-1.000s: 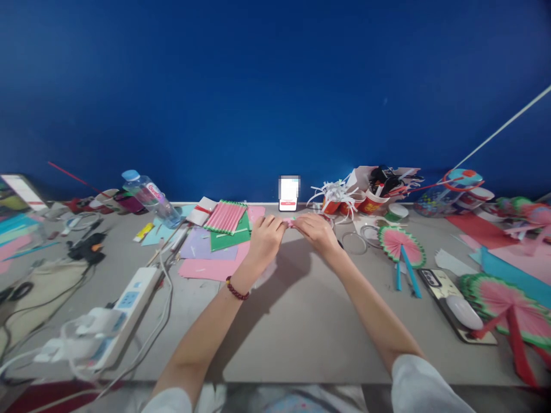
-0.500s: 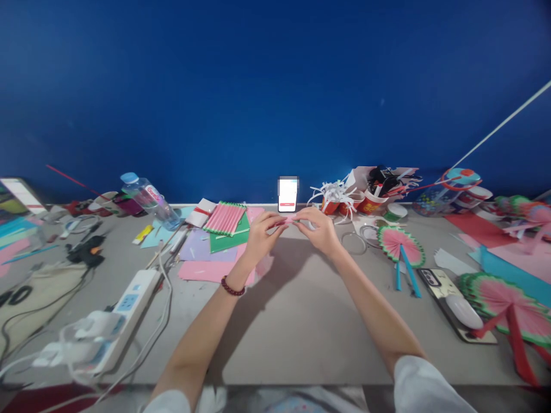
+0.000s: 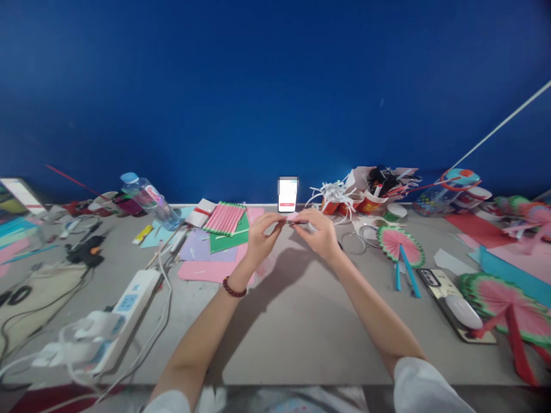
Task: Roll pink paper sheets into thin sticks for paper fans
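My left hand (image 3: 263, 234) and my right hand (image 3: 317, 232) meet at the fingertips over the middle of the table, in front of an upright phone (image 3: 287, 194). Both are closed in a pinch on a small piece of pink paper (image 3: 293, 217), mostly hidden by the fingers. A beaded bracelet (image 3: 233, 287) circles my left wrist. Left of my left hand lie a pleated pink paper with green edges (image 3: 226, 218), a green sheet (image 3: 230, 240), a purple sheet (image 3: 202, 246) and a pink sheet (image 3: 209, 271). Nearest my right hand is a metal ring (image 3: 353, 243).
At left are a leaning water bottle (image 3: 152, 199) and a power strip (image 3: 129, 307) with cables. On the right are paper cups (image 3: 372, 203), a small watermelon paper fan (image 3: 401, 246), a larger one (image 3: 508, 307), and a mouse (image 3: 464, 311) on a phone (image 3: 439, 289).
My hands have shifted very slightly, with the fingertips turning around the pink paper. My left wrist moved a little to the right. Everything else stays in place.
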`<control>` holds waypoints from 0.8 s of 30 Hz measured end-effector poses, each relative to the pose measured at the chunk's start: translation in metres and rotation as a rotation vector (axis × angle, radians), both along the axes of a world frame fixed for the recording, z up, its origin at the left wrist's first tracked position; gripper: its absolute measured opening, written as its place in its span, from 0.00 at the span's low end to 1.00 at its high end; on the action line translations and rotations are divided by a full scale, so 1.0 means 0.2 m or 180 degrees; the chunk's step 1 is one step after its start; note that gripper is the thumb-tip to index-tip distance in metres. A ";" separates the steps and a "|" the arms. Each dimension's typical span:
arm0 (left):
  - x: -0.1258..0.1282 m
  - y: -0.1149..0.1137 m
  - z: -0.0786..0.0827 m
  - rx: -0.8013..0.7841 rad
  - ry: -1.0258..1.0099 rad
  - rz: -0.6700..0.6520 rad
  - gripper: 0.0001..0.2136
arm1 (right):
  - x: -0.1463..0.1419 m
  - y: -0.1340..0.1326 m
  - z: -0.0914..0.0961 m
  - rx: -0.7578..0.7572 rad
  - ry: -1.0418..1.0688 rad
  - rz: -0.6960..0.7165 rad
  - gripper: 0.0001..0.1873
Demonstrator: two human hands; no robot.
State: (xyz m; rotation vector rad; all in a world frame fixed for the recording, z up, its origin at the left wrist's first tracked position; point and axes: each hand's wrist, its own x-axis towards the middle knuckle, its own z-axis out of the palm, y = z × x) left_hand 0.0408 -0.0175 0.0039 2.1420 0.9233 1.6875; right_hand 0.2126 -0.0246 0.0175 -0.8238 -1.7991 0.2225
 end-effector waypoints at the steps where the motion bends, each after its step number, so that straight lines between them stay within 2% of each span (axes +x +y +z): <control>1: 0.01 -0.01 0.00 0.0055 -0.0018 0.0046 0.05 | 0.00 0.00 0.00 0.0064 0.0002 -0.0045 0.04; 4: 0.02 -0.02 0.00 0.0145 -0.0064 0.0111 0.05 | -0.01 -0.01 0.00 0.0184 0.0020 -0.0151 0.04; 15: 0.04 -0.03 -0.01 0.0242 -0.0074 0.0180 0.06 | -0.03 -0.03 0.02 0.0058 0.0060 -0.0076 0.05; 24: 0.05 -0.06 0.02 0.0148 0.0005 0.0095 0.07 | -0.03 -0.04 0.01 -0.0036 0.0123 -0.0279 0.06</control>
